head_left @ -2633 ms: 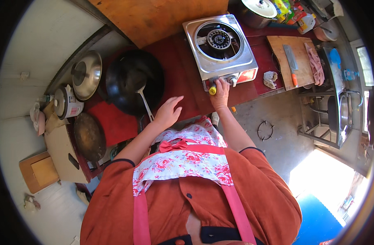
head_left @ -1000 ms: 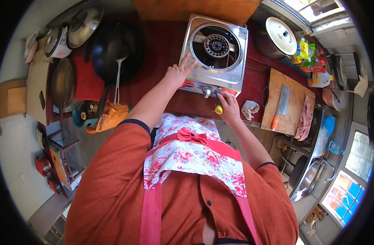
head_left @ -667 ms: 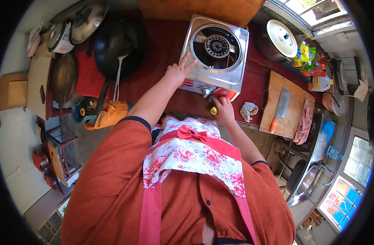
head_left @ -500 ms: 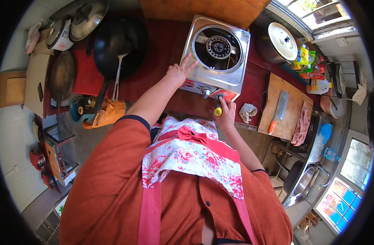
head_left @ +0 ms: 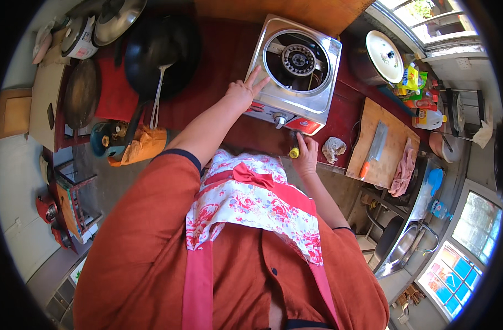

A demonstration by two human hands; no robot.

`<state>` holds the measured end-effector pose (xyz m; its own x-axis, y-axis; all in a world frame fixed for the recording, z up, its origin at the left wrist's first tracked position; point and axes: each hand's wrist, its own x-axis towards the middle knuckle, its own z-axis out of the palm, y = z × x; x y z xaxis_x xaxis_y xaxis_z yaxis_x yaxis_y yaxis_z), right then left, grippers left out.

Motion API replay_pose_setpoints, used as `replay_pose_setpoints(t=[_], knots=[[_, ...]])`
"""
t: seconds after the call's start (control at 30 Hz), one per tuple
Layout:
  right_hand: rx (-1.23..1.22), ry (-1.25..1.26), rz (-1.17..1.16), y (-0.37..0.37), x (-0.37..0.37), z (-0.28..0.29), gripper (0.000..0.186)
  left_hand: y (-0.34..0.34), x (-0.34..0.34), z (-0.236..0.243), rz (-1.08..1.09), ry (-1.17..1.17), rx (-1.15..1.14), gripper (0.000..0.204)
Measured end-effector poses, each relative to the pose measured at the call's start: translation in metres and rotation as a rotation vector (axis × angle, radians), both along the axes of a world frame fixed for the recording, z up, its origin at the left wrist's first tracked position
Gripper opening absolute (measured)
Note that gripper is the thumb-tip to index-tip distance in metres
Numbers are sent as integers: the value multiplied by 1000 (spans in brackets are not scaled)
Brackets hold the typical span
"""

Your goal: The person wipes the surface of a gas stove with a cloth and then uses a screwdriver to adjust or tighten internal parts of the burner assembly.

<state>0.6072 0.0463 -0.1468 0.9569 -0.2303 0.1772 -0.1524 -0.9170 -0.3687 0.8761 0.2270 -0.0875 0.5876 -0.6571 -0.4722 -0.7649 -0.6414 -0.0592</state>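
Observation:
A steel single-burner gas stove [head_left: 323, 77] sits on the dark red counter [head_left: 218, 49], its knob [head_left: 279, 120] facing me. My left hand [head_left: 242, 92] rests open on the stove's left edge, two fingers stretched along the top. My right hand [head_left: 307, 154] grips a small brush with a yellow handle [head_left: 295, 152]; its dark bristles are at the lower front panel, right of the knob, partly hidden. A crumpled whitish cloth [head_left: 333, 150] lies right of that hand.
A black wok [head_left: 152, 49] with a metal ladle [head_left: 158, 93] lies left. At right are a cutting board [head_left: 361, 132] with a cleaver [head_left: 378, 141] and pink cloth [head_left: 401, 170], a lidded pot [head_left: 384, 55], bottles [head_left: 427, 116] and a sink [head_left: 406, 245].
My left hand has moved onto the stove's left edge since the earliest frame. My right hand has shifted with the brush along the front panel, rightward past the knob. The view has shifted too.

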Motion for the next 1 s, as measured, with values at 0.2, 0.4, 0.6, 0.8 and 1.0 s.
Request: replay_pose_setpoints(t=[0.2,0.4,0.6,0.8,1.0], knots=[[-52,-135,24,5,35,-18,56,-4,2,-6,18,19,-40,105],[133,-175,-210,49,37,-45,48,6,2,-3,-33,-10,-27,121],[245,-273,-463,88,48,-64,60,7,7,-6,-65,28,-23,113],[231,-420,-730,127,77,-72,75,3,11,4,-164,84,15,110],[254,-471,-994,179,118,-86,77,2,13,4,-248,68,11,110]])
